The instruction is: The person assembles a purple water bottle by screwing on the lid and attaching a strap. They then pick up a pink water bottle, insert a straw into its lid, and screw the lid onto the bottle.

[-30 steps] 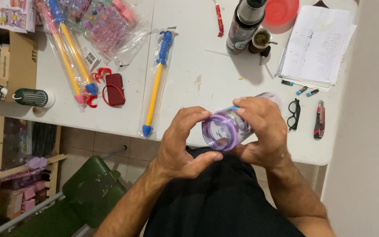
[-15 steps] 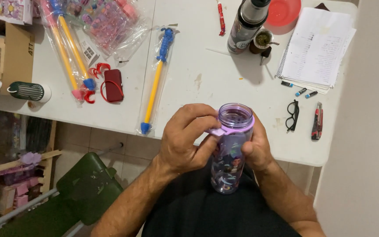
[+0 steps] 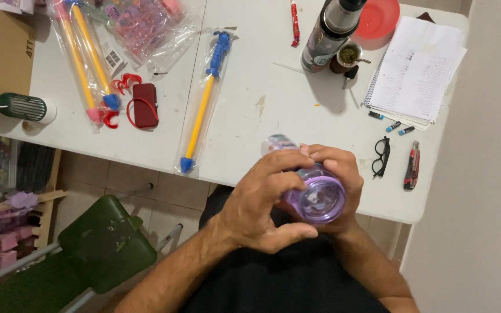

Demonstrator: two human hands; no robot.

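Both of my hands grip a clear purple plastic bottle [image 3: 320, 197] over my lap, just in front of the white table's [image 3: 262, 87] near edge. The bottle lies tilted, its round purple end turned toward me. My left hand [image 3: 265, 203] wraps the bottle from the left, thumb underneath. My right hand [image 3: 337, 168] closes over its top and right side. The bottle's far end [image 3: 276, 143] pokes out beyond my fingers.
On the table lie a bagged yellow-and-blue water squirter [image 3: 204, 98], more bagged toys [image 3: 88, 64], a red pouch [image 3: 145, 104], a dark flask [image 3: 329, 32], a notebook [image 3: 416, 69], black glasses [image 3: 381, 156] and a utility knife [image 3: 411, 165]. A green chair [image 3: 105, 243] stands at lower left.
The bottle stood upright with its open mouth up half a second ago; now it is tipped over with its round end facing me. Both hands shifted their grip around it.
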